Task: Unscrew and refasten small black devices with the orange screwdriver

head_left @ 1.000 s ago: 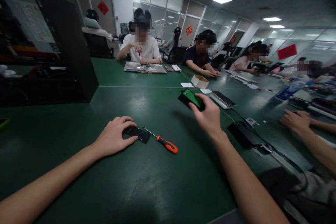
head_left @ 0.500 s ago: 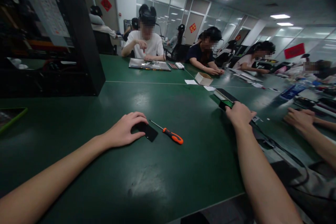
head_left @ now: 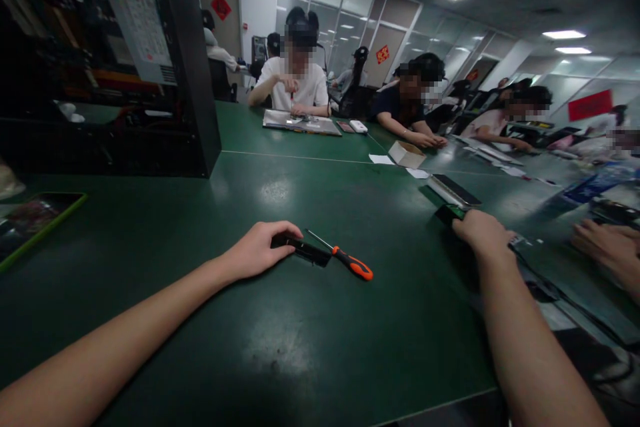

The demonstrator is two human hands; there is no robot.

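Note:
My left hand (head_left: 257, 250) rests on the green table (head_left: 300, 340), its fingers curled over one end of a flat black part (head_left: 306, 251). An orange-handled screwdriver (head_left: 346, 259) lies just right of that part, untouched. My right hand (head_left: 483, 231) is stretched out to the right and closed on a small black and green device (head_left: 449, 213), which it holds down at the table surface beside a dark phone (head_left: 453, 189).
A black computer case (head_left: 107, 67) stands at the back left, with a green-edged tray (head_left: 35, 220) at the left edge. Another person's hand (head_left: 607, 250) rests at the far right by cables. Several people sit working across the table, near a cardboard box (head_left: 407, 153).
My right hand carried the black and green device from mid-air down and rightward to the table by the phone. My left hand stayed on the black part. The view shifted left.

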